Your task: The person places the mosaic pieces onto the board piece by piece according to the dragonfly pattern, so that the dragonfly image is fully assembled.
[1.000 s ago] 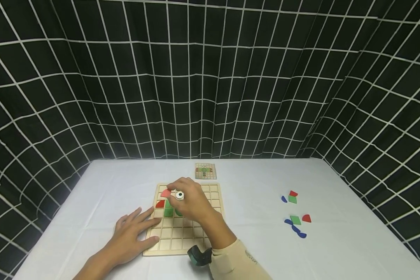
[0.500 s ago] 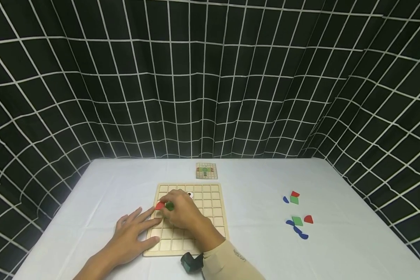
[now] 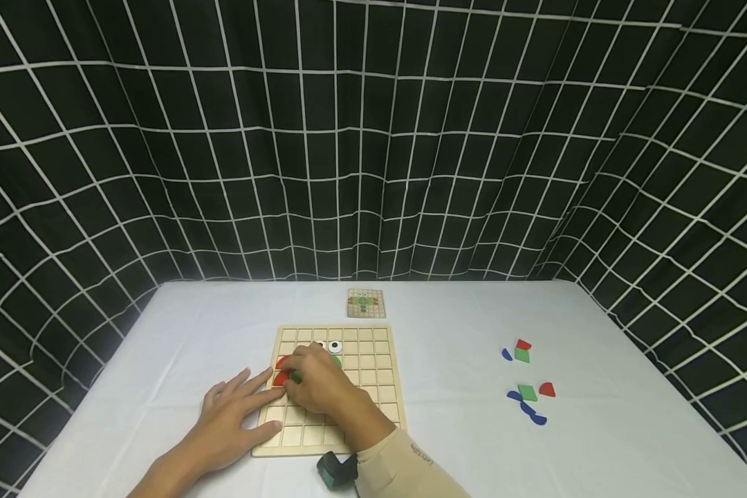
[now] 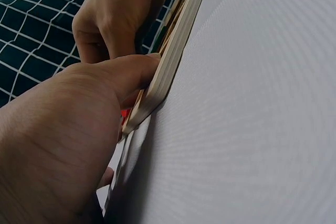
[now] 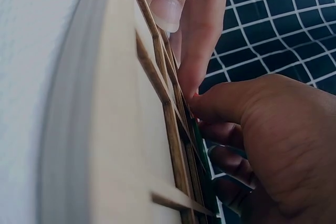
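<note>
Head: R hand [image 3: 317, 380] bent, grip pinching lower red piece [image 3: 281, 378], just L of fingertips, in board's [image 3: 369, 377] leftmost col; long axis unclear. L hand [image 3: 239, 408] spread, index & middle tips abt as near. L wrist: I see thumb on pale layered-wood edge. R wrist: smooth wood, dark-sided ridges; red mostly hidden.

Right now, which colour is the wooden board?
The board is pale beige, best seen in the head view.

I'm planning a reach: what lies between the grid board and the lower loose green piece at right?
The head view shows it: bare white tablecloth from the grid board, then a blue piece close beside the lower green piece.
</note>
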`<control>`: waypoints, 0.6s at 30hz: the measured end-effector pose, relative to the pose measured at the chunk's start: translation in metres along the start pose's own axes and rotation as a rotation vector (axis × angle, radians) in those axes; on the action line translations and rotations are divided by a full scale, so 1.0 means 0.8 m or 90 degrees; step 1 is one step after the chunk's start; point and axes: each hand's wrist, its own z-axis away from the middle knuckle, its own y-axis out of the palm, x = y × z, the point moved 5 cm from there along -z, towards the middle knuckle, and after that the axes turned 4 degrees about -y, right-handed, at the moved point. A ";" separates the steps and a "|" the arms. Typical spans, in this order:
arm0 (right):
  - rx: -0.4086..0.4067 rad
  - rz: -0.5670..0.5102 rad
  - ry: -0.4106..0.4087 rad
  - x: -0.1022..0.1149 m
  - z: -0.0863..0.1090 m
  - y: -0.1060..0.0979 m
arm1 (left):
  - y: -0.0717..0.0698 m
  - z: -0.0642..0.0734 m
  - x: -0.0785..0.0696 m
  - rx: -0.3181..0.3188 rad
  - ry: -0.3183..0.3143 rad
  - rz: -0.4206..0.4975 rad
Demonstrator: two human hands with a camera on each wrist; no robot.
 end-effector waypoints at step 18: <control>-0.033 -0.117 0.043 -0.002 0.004 -0.024 | -0.002 0.000 0.001 0.003 -0.001 0.002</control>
